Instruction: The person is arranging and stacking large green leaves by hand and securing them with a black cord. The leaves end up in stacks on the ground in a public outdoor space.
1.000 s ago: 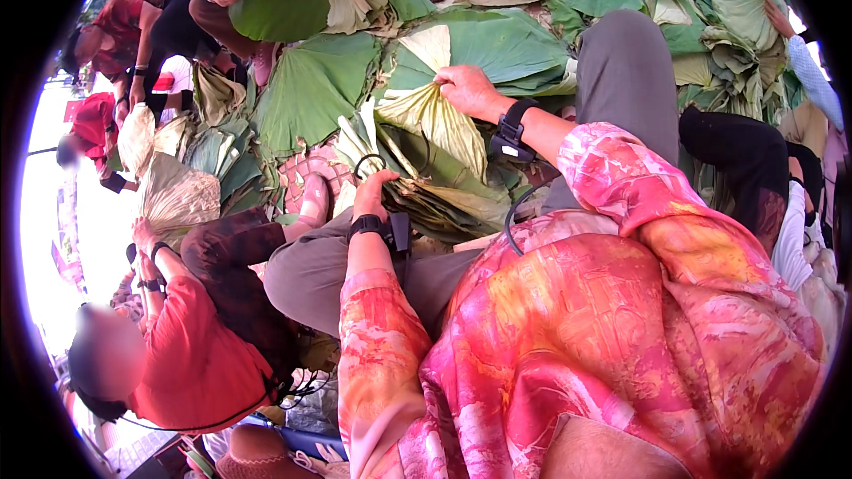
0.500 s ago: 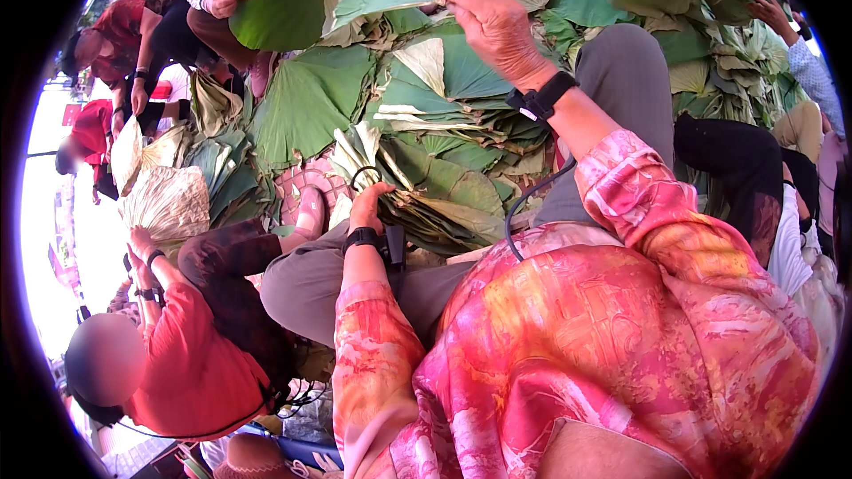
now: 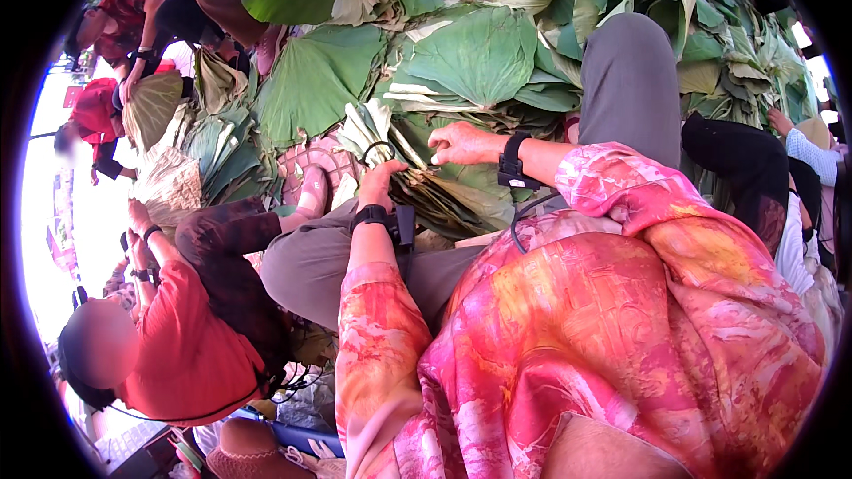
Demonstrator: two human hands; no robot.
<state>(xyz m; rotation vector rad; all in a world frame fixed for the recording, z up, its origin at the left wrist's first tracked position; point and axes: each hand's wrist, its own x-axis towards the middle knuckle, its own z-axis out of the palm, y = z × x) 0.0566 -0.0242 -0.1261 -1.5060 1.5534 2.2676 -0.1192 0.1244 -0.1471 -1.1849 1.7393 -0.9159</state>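
My left hand [image 3: 380, 184] is closed around a bundle of dried lotus leaves [image 3: 444, 200], its pale folded ends fanning up beyond my fingers. A dark loop [image 3: 379, 150] shows near those ends. Just right of the bundle is my right hand [image 3: 466, 143], its fingers bent and pointing left, thumb apart from them; no leaf shows in it. Beyond both hands, a broad green lotus leaf [image 3: 475, 58] lies spread on a stack of leaves. The underside of the bundle is hidden.
More loose leaves [image 3: 311, 80] cover the ground ahead, with a heap [image 3: 648, 0] at the far right. My bent knee [image 3: 628, 80] rises right of the stack. A person in red [image 3: 200, 337] sits close at left; others handle leaves farther off.
My right hand has come down and nearer from a raised pale green leaf and is now beside the bundle. A broad leaf now lies flat on the stack. My left hand keeps its hold.
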